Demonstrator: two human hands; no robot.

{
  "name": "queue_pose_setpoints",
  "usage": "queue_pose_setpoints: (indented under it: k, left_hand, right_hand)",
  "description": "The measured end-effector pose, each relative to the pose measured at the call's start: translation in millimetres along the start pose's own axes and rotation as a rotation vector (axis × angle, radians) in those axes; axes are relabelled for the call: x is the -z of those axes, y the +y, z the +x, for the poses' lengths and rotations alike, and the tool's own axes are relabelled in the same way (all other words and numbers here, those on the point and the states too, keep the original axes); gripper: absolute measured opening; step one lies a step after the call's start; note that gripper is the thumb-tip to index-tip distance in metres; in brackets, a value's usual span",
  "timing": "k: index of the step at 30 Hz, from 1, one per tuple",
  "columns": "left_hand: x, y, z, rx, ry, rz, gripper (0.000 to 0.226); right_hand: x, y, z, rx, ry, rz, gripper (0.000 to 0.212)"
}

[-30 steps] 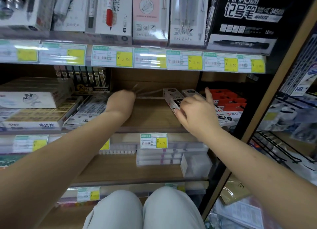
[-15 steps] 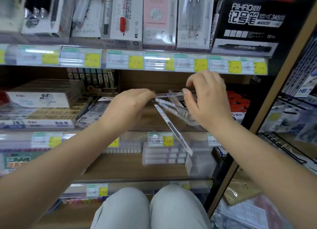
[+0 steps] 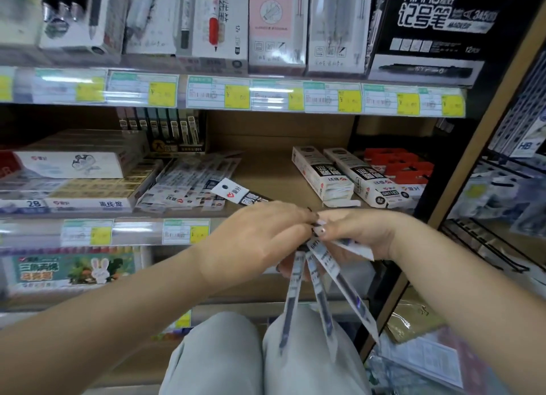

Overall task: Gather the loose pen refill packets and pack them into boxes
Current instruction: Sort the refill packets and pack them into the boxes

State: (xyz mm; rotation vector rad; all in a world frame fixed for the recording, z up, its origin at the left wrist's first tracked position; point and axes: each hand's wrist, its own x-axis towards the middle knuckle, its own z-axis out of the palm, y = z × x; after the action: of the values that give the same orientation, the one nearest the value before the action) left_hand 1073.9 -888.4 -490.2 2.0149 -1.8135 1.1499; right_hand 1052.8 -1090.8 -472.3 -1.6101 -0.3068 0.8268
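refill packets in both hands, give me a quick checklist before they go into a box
1. Packets held: ok. Left hand and right hand pinch the refill packets at their top ends.
2. Packets aligned: not ok. They fan apart below the hands.
3. Box within reach: ok. Two white boxes lie on the shelf behind the hands.
4. Box open: cannot tell. The left box's near end looks open, but it is blurred.
5. Free hand for the box: not ok. Both hands are on the packets.
6. Loose packets all gathered: not ok. A pile lies on the shelf to the left.
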Motion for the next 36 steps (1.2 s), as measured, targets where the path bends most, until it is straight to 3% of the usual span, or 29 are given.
queue_pose_setpoints:
  k: [5,9,12,17,21,22,25,29,36]
  left_hand:
    - [-7,5,-5,0.039,-0.003,0.014,0.024]
    - [-22,2,-12,0.155,0.009,0.041,0.02]
    - [-37,-3,-19,0.407,0.048,-0.049,0.025]
    - [-44,17,-18,0.96,0.22,-0.419,0.046]
    - [-47,39,-15,1.289,0.278,-0.78,0.015]
    - [-48,43,-16,1.34,0.255,-0.924,0.017]
    - [-56,57,-25,1.458,0.161,-1.325,0.029]
    - [-63,68,-42,1.508,0.151,-1.549,0.029]
    - [-67,81,-73,1.516,0.25,-1.57,0.027]
  right_hand:
    - [-14,24,6,0.096,-0.09,0.229,0.042]
    - [-27,21,9,0.06,0.15,0.271,0.013]
    - [-28,21,16,0.092,0.336,0.248,0.007]
    - [-30,29,31,0.23,0.605,0.124,0.012]
    - [-36,29,41,0.341,0.768,0.075,0.014]
    - [-37,28,43,0.356,0.804,0.074,0.014]
    - [-44,26,50,0.427,0.891,0.034,0.016]
    - [-57,36,58,0.47,0.923,0.024,0.019]
    - [-67,70,74,0.453,0.888,0.011,0.018]
